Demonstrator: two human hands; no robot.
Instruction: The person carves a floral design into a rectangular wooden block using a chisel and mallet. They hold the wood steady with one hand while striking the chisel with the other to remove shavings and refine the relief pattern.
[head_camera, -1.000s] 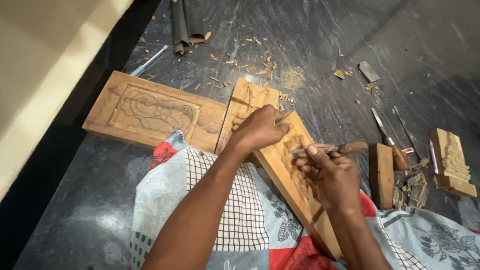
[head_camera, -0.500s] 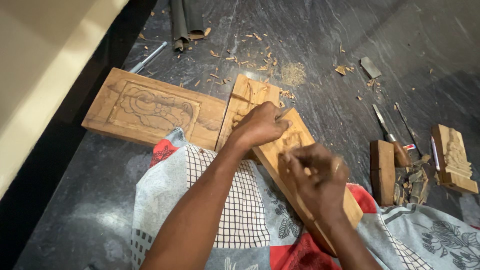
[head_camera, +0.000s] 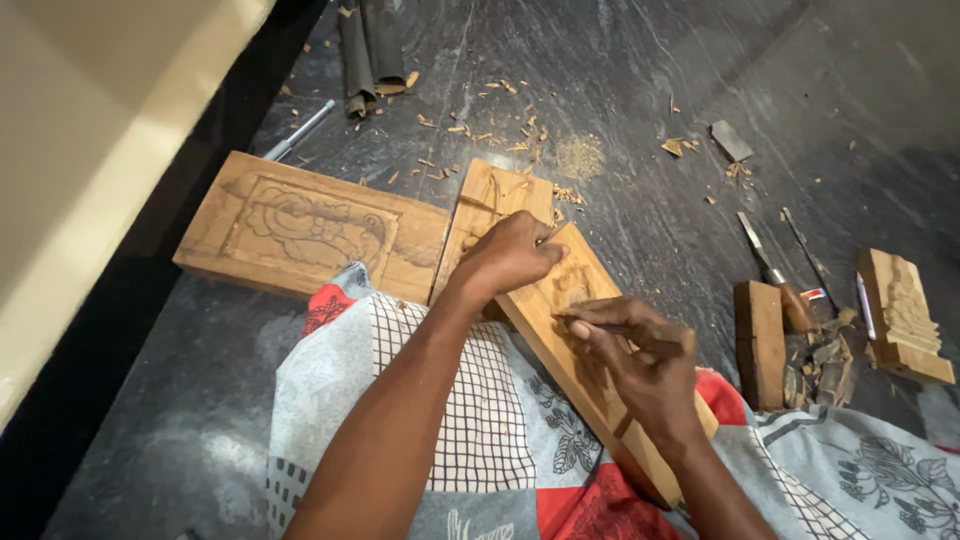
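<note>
R hand (head_camera: 640, 365) slid chisel (head_camera: 600, 325) up plank (head_camera: 580, 340)

This is a woodcarving workshop, worked at floor level. The dark stone floor (head_camera: 640, 90) is strewn with wood chips (head_camera: 500, 125) and a small heap of sawdust (head_camera: 578, 157). A carved wooden panel (head_camera: 300, 225) with a floral relief lies there, along with chisels (head_camera: 770, 270), a plain wooden block (head_camera: 760, 345) and a small carved ornament (head_camera: 905, 315).

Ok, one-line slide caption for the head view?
Left hand steadies a wooden plank while right hand carves it with a chisel.
</note>
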